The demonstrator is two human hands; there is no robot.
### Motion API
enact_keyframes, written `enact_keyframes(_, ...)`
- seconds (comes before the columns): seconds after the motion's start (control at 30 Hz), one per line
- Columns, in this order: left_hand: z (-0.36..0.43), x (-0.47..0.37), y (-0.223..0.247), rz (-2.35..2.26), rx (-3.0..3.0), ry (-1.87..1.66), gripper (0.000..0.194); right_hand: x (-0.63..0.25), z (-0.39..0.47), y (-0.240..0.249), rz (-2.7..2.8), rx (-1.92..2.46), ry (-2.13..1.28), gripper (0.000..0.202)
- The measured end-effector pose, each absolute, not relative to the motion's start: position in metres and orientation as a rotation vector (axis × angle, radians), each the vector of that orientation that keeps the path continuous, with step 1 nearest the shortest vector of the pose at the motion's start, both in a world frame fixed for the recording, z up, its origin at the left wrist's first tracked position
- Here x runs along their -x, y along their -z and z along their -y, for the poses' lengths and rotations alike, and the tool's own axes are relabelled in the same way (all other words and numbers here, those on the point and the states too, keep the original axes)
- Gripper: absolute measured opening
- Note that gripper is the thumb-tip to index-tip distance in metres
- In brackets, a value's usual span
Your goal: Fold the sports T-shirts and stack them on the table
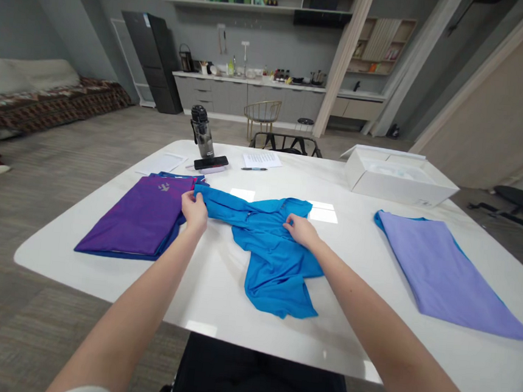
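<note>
A crumpled bright blue garment [275, 252] lies across the middle of the white table, one long narrow part stretched toward the left. My left hand [195, 210] pinches the end of that part, close to a stack of folded purple clothing [143, 216]. On the garment's upper right area, my right hand [301, 229] has its thumb and fingertips closed on the fabric. The rest of the blue cloth hangs in loose folds toward me. Whether it is a shirt cannot be made out for sure.
Folded lavender clothing [447, 270] lies at the right, below an open white box [400, 177]. Toward the back left stand a dark-lidded bottle [203, 133] and a black case [211, 162]. A pen [253, 169] and printed paper [265, 159] lie at the far edge.
</note>
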State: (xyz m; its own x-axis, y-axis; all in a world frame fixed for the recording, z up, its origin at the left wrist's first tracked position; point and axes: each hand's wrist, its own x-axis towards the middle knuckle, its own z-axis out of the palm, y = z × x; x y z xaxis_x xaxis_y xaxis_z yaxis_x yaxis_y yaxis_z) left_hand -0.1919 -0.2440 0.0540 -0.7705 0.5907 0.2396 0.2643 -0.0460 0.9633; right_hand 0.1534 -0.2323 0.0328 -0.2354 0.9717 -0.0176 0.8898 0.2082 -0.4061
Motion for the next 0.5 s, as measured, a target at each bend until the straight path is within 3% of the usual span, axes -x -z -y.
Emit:
enact_keyframes(0.07,0.249,0.181,-0.053,-2.138,-1.462,-1.686,0.028,-0.16,0.232,-0.034,2.249,1.655,-0.496,0.013)
enact_keyframes(0.2,0.252,0.147,-0.046,-1.728,-2.262,-0.925,0.031,-0.175,0.236,-0.042,2.249,1.469,-0.492,0.014)
enact_keyframes(0.37,0.243,0.128,-0.026,-1.784,-2.18,-0.634,0.029,-0.228,0.245,-0.055,2.202,1.508,-0.472,0.019)
enact_keyframes(0.5,0.242,0.129,-0.017,-1.896,-2.144,-0.446,0.041,-0.3,0.256,-0.047,2.06,1.659,-0.448,0.02)
